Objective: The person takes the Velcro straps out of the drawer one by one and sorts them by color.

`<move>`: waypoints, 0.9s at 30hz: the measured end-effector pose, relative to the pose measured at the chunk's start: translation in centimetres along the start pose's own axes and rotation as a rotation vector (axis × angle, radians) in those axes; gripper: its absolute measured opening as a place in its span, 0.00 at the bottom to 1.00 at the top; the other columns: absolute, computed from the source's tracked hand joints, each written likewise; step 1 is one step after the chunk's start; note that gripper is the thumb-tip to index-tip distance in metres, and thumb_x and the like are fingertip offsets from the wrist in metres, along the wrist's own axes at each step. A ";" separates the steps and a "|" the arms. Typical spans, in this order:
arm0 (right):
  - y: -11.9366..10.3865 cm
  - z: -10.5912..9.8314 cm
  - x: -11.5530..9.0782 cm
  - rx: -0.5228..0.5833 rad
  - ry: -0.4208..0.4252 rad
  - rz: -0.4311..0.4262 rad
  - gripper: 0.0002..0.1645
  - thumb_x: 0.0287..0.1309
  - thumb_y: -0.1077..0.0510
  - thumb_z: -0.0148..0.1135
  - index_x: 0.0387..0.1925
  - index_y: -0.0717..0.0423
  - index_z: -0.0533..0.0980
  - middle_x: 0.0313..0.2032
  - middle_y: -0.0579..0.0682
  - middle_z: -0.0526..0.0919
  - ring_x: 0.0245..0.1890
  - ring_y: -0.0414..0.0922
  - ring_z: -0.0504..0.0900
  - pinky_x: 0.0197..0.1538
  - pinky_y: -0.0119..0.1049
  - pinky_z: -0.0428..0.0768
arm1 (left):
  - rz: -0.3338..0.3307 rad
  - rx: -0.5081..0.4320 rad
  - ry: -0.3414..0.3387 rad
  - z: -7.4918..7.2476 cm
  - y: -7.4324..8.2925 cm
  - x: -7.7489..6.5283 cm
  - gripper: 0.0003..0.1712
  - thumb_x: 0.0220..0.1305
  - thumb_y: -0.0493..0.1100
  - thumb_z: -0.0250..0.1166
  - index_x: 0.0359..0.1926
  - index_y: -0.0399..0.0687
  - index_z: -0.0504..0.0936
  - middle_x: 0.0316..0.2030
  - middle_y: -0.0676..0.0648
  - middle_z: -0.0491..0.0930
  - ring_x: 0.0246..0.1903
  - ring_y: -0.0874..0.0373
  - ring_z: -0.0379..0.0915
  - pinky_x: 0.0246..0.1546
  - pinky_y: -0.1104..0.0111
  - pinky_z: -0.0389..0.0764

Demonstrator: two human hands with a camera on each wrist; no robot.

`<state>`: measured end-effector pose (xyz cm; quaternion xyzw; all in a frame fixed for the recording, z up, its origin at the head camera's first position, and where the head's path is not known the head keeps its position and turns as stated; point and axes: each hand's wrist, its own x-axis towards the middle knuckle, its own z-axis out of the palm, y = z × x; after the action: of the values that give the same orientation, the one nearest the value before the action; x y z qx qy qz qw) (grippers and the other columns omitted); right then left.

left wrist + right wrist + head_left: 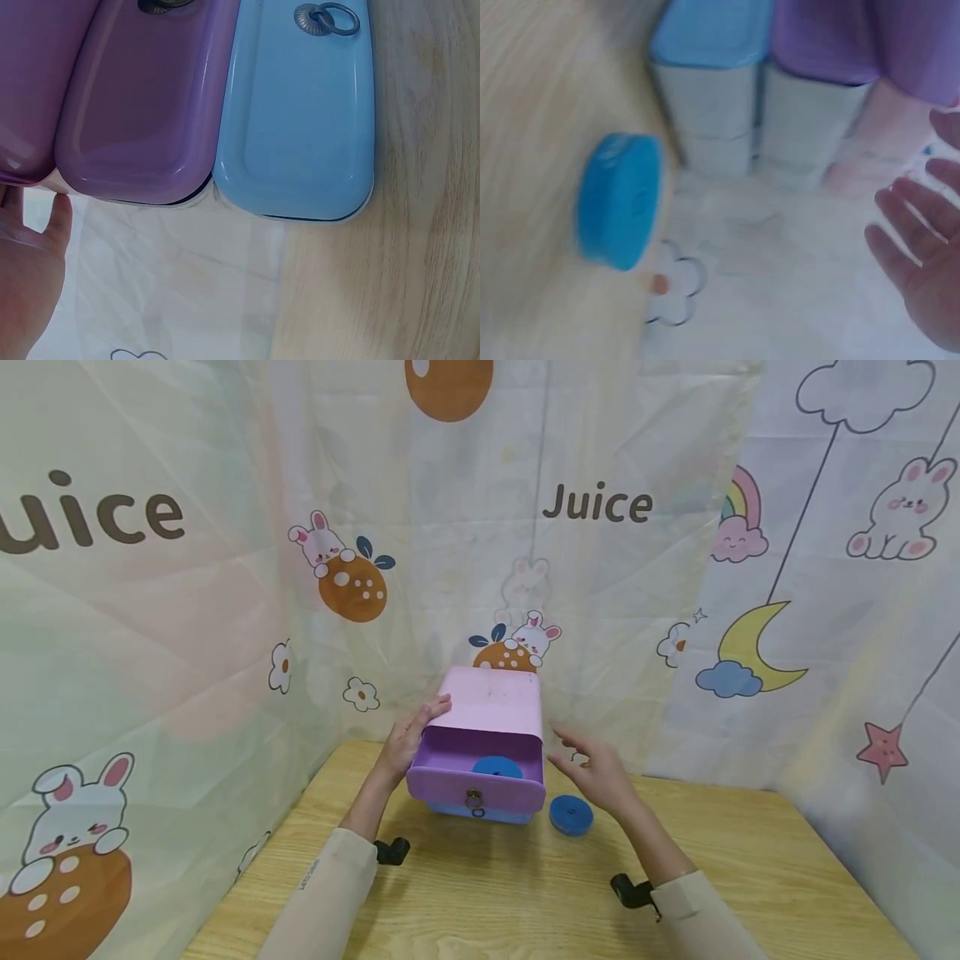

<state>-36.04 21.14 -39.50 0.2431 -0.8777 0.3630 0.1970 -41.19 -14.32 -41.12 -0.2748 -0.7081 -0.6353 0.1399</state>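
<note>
A small drawer cabinet [491, 702] with a pink top stands on the table. Its upper purple drawer [442, 785] is pulled out, and part of a blue disc [498, 766] shows inside. Below it in the left wrist view are a second purple drawer [142, 105] and a light blue drawer [300, 127] with a ring pull, both closed. My left hand [407, 739] rests against the cabinet's left side, fingers extended. Off the right side my right hand [600, 772] holds nothing, its fingers spread. Another thick blue disc [572, 816] lies on the table below it.
The wooden table [480, 893] reaches back to hanging printed cloth [600, 610] behind the cabinet, with more cloth along both sides. A black wrist mount [632, 891] sticks out from the right sleeve, another [393, 852] from the left.
</note>
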 end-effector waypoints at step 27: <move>-7.1 -0.6 1.1 0.081 -0.222 -0.298 0.25 0.67 0.54 0.70 0.64 0.52 0.81 0.60 0.51 0.86 0.62 0.51 0.84 0.61 0.53 0.84 | 0.013 -0.019 -0.012 0.1 0.6 -0.2 0.30 0.87 0.51 0.39 0.69 0.34 0.76 0.76 0.41 0.67 0.81 0.46 0.52 0.83 0.50 0.47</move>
<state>-32.76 16.93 -34.72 0.4168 -0.8328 0.3360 0.1407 -40.68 -14.23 -40.80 -0.2844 -0.7010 -0.6394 0.1370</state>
